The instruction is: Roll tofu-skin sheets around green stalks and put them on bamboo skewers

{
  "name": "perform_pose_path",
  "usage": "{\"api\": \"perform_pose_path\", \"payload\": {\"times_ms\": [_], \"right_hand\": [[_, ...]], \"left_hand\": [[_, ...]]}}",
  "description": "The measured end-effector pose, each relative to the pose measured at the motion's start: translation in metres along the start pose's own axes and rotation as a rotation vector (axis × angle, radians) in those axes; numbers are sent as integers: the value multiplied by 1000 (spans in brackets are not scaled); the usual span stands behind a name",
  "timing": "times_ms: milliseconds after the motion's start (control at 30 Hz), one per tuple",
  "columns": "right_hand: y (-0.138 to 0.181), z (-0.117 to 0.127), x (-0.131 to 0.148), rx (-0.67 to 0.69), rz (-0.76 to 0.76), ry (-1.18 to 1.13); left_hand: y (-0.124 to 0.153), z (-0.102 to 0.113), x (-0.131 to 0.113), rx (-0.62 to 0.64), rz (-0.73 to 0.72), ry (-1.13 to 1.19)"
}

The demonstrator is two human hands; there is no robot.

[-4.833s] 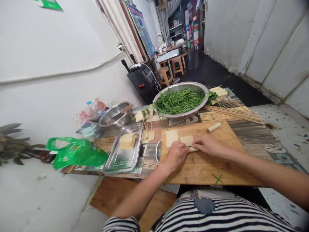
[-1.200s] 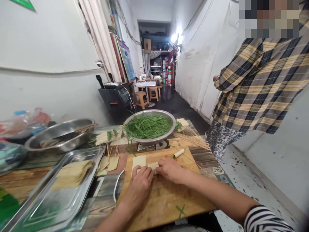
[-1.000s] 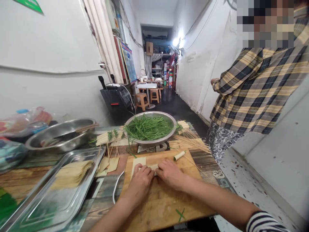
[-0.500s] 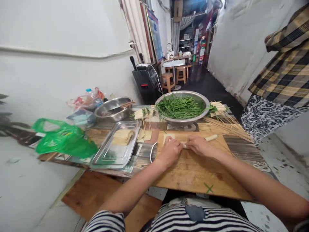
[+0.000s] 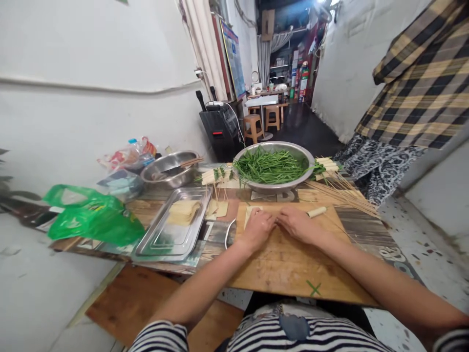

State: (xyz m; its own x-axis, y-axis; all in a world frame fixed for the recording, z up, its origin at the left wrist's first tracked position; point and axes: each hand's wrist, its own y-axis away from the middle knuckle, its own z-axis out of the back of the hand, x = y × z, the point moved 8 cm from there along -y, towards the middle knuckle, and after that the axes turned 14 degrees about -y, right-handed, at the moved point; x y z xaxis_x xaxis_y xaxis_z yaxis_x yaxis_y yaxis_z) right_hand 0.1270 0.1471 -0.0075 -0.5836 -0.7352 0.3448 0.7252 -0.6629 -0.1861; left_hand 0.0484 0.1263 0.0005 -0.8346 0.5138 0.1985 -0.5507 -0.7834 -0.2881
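Both of your hands lay side by side on the far half of the wooden cutting board (image 5: 293, 264), fingertips meeting over a pale tofu-skin sheet (image 5: 250, 213). Your left hand (image 5: 257, 229) had its fingers curled down onto the near right part of that sheet, and your right hand (image 5: 297, 225) pressed its fingers down just beside it; what sat under the fingertips was hidden, so I could not tell whether they pinched anything or merely pressed flat. Only the sheet's far left corner showed past your left knuckles.

A finished roll (image 5: 316, 211) lay on the board to the right of your right hand, apart from it. Beyond the board stood a wide steel bowl of green chives (image 5: 273, 166), with a bundle of filled rolls on skewers (image 5: 216, 175) to its left and another (image 5: 328, 165) to its right. Bare bamboo skewers (image 5: 340, 193) fanned out on the table at the far right of the board.

Left of the board sat a steel tray (image 5: 166, 239) holding a stack of tofu-skin sheets (image 5: 183, 212), with a few loose sheets (image 5: 218, 209) between tray and board. Farther left lay a green plastic bag (image 5: 93, 222), and behind the tray stood a smaller steel bowl (image 5: 170, 168). A person in a plaid shirt (image 5: 414, 88) stood at the far right side of the table.
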Motion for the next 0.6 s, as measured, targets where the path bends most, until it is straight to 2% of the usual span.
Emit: {"api": "perform_pose_path", "payload": {"times_ms": [133, 267, 367, 467, 600], "right_hand": [[21, 16, -33, -137, -110, -18], [84, 52, -82, -314, -343, 110], [124, 62, -104, -302, -543, 198], [135, 58, -105, -256, -614, 197], [126, 58, -79, -309, -494, 185]], "left_hand": [[-2, -5, 0, 11, -40, -30], [-5, -1, 3, 14, -45, -32], [-7, -3, 4, 49, -44, -17], [-11, -6, 4, 86, -29, -12], [-14, -6, 1, 97, -2, -24]]}}
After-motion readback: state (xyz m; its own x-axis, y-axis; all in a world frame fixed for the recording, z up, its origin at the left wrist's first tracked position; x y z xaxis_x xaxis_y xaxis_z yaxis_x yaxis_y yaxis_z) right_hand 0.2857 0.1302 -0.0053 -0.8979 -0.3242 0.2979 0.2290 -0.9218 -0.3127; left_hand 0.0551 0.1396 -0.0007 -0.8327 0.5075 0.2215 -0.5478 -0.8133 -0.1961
